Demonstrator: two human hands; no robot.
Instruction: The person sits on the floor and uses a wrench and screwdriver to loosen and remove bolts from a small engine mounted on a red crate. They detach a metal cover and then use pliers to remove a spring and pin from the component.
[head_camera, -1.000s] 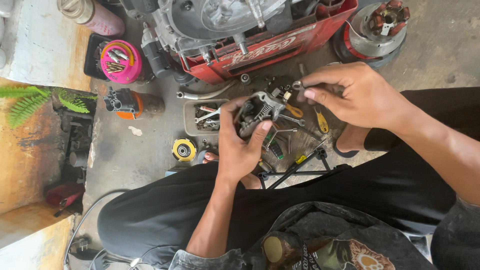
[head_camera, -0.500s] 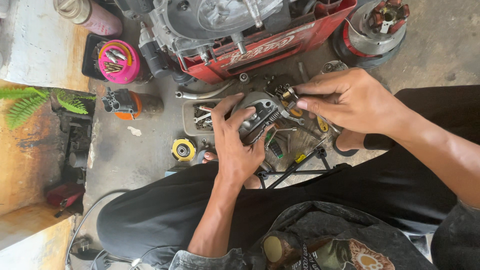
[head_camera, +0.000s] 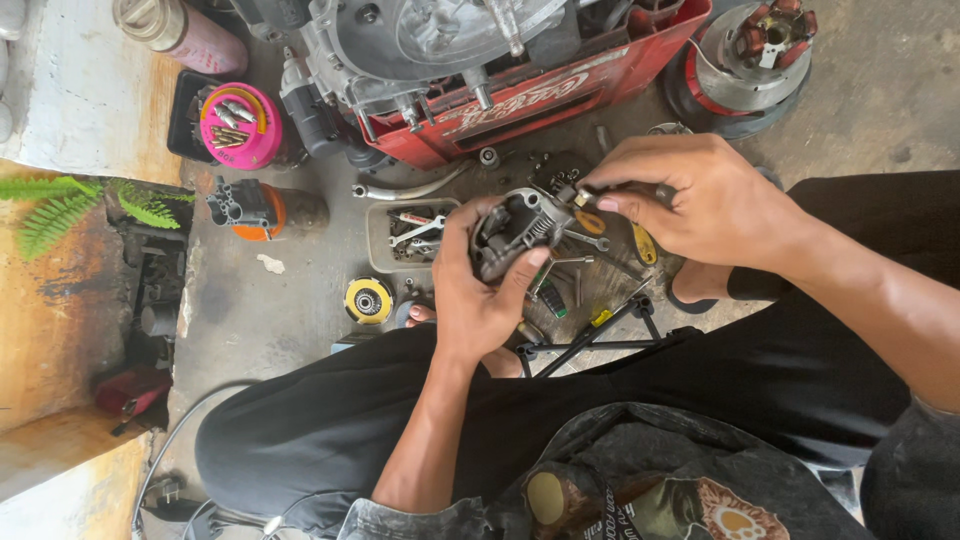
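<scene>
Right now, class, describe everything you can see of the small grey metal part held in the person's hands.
The grey metal part looks like cast aluminium, dull and grimy, with round bores and ribbed sides. It is held above the floor clutter, tilted. The left hand cups it from below, thumb across its front. The right hand pinches a small fitting at its upper right edge. Its underside is hidden by the fingers.

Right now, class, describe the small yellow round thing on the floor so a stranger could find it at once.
Start at the red crate holding the engine, then drop to the grey parts tray before it. Just below the tray's near left corner lies the yellow disc: the only yellow ring with a dark centre, left of the left hand.
</scene>
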